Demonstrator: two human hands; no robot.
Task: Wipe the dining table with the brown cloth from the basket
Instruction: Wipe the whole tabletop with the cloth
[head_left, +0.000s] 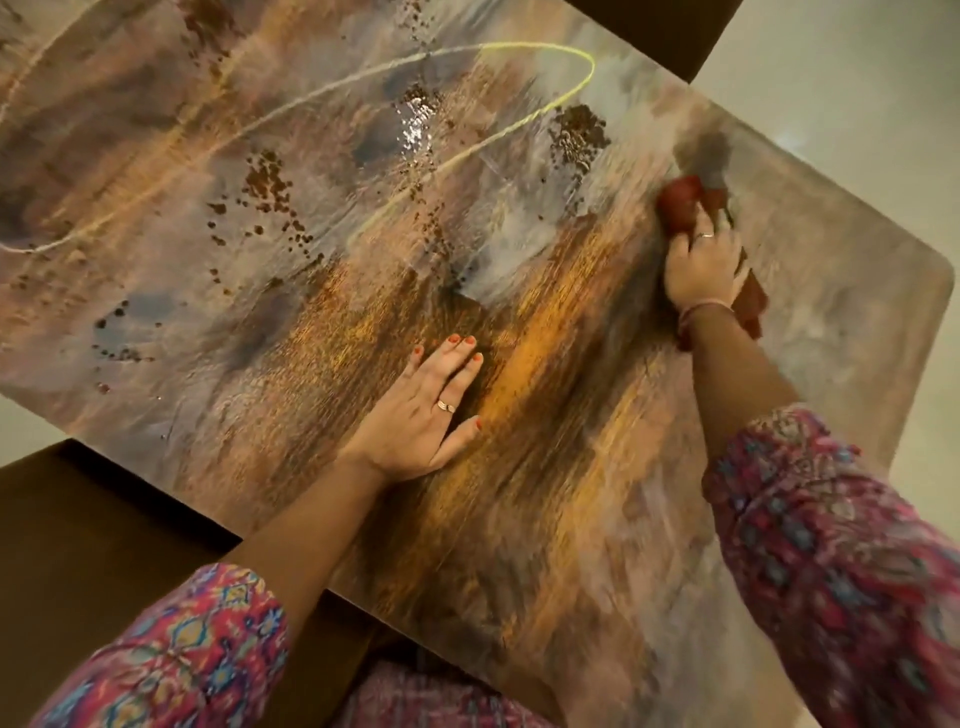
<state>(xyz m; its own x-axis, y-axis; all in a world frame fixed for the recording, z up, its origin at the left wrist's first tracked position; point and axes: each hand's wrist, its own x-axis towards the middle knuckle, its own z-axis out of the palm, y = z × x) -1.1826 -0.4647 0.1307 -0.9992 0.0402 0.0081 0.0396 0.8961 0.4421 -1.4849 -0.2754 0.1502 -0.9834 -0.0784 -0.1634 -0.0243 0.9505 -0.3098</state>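
1. I have my right hand (702, 267) far out near the table's rounded corner, fingers curled over the brown cloth (681, 205) and pressing it onto the dining table (857, 332). The cloth bunches beyond the fingers and trails back under the wrist.
2. I judge this a mid-wipe pass; the blur there suggests motion.
3. My left hand (423, 415) lies flat on the tabletop, fingers straight and spread, gripping nothing. I read it as a brace while I lean across.
4. The basket is not in view.
5. A dark chair (78, 545) sits tucked by the near edge.
6. I find no brand, label or writing; the tabletop shows only an abstract painted pattern.
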